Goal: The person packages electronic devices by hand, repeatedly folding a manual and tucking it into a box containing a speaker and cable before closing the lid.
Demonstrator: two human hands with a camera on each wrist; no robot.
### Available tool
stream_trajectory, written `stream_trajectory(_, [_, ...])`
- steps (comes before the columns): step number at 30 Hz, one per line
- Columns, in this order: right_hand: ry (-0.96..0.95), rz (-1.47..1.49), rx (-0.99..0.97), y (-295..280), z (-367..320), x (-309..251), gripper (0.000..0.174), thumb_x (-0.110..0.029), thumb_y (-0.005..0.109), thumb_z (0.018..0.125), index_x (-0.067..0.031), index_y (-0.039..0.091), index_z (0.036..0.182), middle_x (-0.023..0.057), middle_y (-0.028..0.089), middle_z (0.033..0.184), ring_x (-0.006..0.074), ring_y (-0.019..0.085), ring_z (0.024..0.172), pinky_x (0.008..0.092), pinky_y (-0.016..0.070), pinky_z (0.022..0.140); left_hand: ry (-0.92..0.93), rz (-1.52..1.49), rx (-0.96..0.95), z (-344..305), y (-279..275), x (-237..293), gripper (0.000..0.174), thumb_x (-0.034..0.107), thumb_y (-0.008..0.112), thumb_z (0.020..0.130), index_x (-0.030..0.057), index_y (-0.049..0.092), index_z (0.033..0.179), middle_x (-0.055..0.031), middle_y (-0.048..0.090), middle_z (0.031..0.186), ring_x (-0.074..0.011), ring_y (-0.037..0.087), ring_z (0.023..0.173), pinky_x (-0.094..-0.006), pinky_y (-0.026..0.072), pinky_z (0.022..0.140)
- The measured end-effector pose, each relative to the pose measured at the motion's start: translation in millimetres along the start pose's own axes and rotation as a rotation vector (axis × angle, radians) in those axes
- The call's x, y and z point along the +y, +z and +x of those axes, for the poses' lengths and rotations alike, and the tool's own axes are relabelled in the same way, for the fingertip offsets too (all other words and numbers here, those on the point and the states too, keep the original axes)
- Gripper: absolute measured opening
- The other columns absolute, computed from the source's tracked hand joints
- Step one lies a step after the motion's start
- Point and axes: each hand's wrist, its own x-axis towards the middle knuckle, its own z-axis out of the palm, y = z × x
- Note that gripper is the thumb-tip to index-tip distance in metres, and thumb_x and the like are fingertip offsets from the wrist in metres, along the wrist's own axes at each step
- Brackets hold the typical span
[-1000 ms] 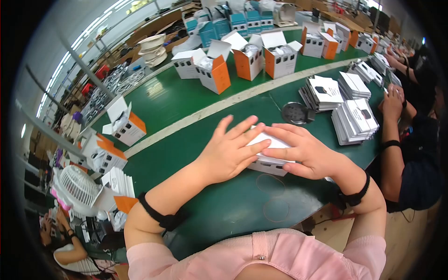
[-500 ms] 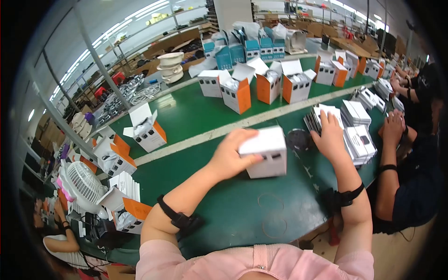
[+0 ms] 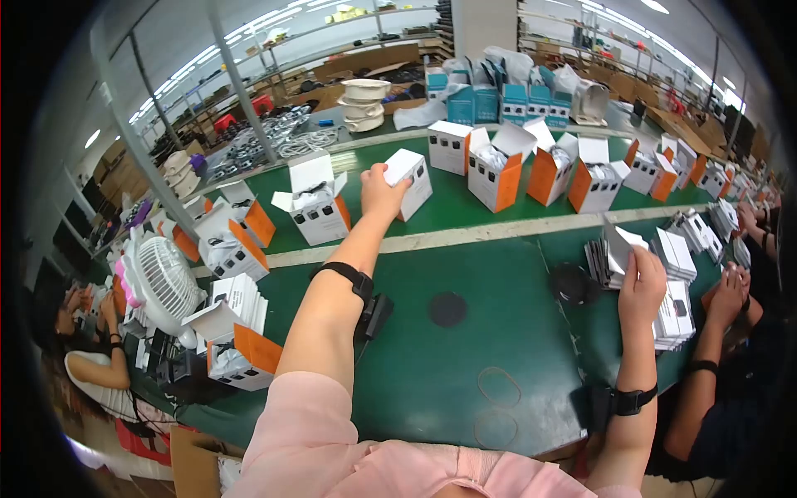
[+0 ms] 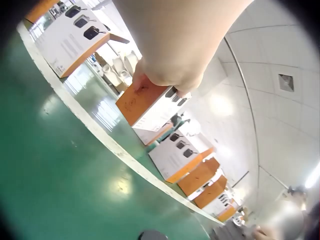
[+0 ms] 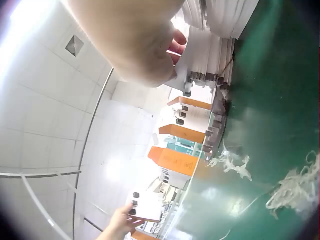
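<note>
My left hand [image 3: 383,192] reaches across the white strip and grips a closed white carton [image 3: 418,184] by its upper part, over the far green surface. In the left wrist view, the orange side of this carton [image 4: 142,104] shows under the fingers. Off to the right, my right hand [image 3: 643,286] pinches a flat white piece [image 3: 621,247], tilted up at a stack of similar flat printed pieces [image 3: 596,259]. The right wrist view shows fingertips [image 5: 177,44] against that white piece; the palm is hidden there.
Open orange-and-white cartons [image 3: 496,178] with wrapped contents line the far strip. A round dark dish [image 3: 573,284] lies left of the stacks, and a black disc [image 3: 448,309] on the near table. A white fan [image 3: 162,278] stands left. Another person's hands [image 3: 729,295] work at right.
Both hands were on the carton; the right hand left it for the flat stack and now lifts a piece. The left hand carried the carton forward and left to the far strip.
</note>
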Motion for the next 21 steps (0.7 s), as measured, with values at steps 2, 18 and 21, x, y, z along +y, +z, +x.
stream_trajectory(2, [-0.016,0.074,0.003,-14,10,-28,0.01,0.001,0.058,0.081,0.0008,0.063,0.09,0.0143,0.065,0.082,0.0307,0.059,0.076,0.0379,0.0459,0.069,0.115,0.213,0.021,-7,5,2,0.054,0.03,0.072,0.075,0.0038,0.054,0.118,-0.0193,0.04,0.13,-0.0356,0.041,0.121,-0.0464,0.0379,0.095])
stream_trajectory(18, [0.062,0.593,-0.476,-22,-21,-121,0.02,-0.004,0.077,0.06,-0.0061,0.058,0.064,0.0082,0.059,0.071,0.0281,0.055,0.07,0.0358,0.0436,0.063,-0.129,-0.853,-0.811,-208,-85,98,0.057,0.032,0.06,0.09,0.0012,0.04,0.134,-0.0129,0.046,0.131,-0.0226,0.042,0.124,-0.0341,0.0378,0.099])
stream_trajectory(21, [0.47,0.871,-1.089,-22,-46,-112,0.014,-0.007,0.077,0.068,-0.003,0.064,0.07,0.0029,0.059,0.066,0.0124,0.054,0.065,0.0291,0.0438,0.063,-0.369,-0.806,-0.931,-213,-112,98,0.053,0.033,0.055,0.093,0.0017,0.042,0.133,-0.0117,0.046,0.131,-0.0214,0.043,0.122,-0.0312,0.0395,0.094])
